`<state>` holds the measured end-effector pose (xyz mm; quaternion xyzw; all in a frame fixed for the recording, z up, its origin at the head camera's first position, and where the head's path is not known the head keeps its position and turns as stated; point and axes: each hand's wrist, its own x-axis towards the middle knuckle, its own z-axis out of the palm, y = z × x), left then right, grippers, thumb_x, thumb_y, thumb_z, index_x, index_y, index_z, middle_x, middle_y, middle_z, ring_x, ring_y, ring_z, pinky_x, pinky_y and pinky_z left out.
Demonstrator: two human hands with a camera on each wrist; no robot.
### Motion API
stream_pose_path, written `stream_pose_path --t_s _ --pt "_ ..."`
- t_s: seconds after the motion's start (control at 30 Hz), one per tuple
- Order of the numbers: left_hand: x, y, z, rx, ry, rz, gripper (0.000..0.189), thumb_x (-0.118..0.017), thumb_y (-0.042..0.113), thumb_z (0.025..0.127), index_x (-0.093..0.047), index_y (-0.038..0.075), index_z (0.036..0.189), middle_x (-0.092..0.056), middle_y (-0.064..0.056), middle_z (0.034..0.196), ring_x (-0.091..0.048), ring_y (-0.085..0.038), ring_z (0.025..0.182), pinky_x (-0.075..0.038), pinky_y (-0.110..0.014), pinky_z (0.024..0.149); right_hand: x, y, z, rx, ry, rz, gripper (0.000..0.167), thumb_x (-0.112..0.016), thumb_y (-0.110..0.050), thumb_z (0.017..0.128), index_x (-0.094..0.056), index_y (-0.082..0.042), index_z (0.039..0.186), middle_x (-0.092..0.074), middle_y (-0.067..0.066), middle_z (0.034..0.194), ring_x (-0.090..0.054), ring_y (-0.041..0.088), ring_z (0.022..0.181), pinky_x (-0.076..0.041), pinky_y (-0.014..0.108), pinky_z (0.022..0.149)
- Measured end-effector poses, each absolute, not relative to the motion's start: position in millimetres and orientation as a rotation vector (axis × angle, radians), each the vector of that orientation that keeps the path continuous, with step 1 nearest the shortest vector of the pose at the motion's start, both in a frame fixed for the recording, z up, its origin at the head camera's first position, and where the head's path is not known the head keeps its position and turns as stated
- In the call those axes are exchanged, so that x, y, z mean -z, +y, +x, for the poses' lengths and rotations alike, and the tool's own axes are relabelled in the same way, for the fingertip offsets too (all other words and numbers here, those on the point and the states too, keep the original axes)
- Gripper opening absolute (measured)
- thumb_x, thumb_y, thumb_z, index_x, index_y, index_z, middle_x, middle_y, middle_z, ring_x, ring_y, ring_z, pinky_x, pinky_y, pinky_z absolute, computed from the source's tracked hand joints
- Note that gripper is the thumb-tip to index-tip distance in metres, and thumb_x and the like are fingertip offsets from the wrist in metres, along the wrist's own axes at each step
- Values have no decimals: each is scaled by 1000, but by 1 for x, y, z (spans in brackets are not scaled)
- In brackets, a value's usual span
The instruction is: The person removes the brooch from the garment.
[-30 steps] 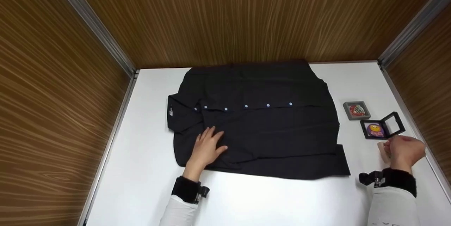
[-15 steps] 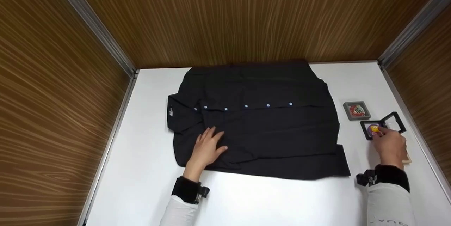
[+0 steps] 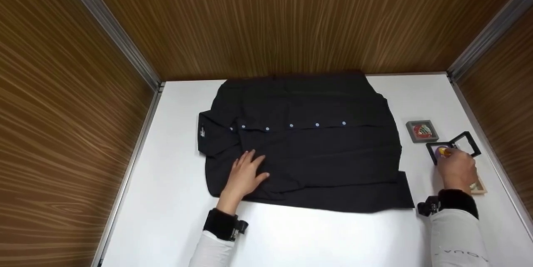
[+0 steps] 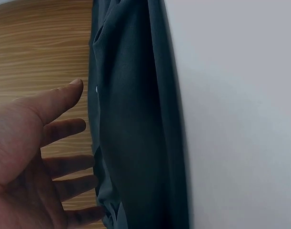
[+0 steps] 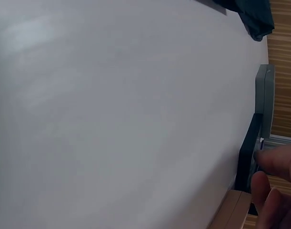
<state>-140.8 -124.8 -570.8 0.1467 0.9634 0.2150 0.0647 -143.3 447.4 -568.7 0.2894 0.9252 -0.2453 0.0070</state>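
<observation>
A black button-up shirt (image 3: 316, 150) lies flat on the white table in the head view, its collar to the left. My left hand (image 3: 243, 175) rests on the shirt's near front below the collar, fingers spread. At the right, my right hand (image 3: 458, 169) reaches into an open black display case (image 3: 432, 159), its fingertips at a round purple and yellow badge (image 3: 440, 150). Whether they pinch the badge is hidden. In the right wrist view, the index finger (image 5: 276, 160) extends to the case and the other visible fingers are curled.
A grey case (image 3: 422, 131) with a red round badge lies just behind the black one. A light wooden case (image 3: 481, 188) shows partly behind my right hand. The case's raised lid (image 3: 468, 140) stands near the right wall. Wood-grain panels (image 3: 266, 21) bound the table.
My right hand has moved from the light wooden case left and forward to the badge in the black case, then shifted slightly left. The left hand and shirt stay still.
</observation>
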Motion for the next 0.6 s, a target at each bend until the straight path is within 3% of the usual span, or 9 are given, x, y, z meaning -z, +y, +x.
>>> stream_pose_path --t_s 0.4,0.6 --pt "569 -123 -139 -664 2899 440 56 -68 37 92 -54 11 141 -37 -22 150 -29 -40 141 -25 -60 111 564 448 -142 813 2956 890 51 -56 -38 96 -59 -2 132 -51 33 131 -51 57 109 -45 62 70" --pt "569 -123 -139 -661 2899 443 57 -68 37 92 -54 12 141 -37 -22 150 -30 -40 140 -25 -60 111 543 445 -143 846 3027 817 50 -50 -37 98 -58 1 131 -50 31 133 -50 53 114 -42 65 79"
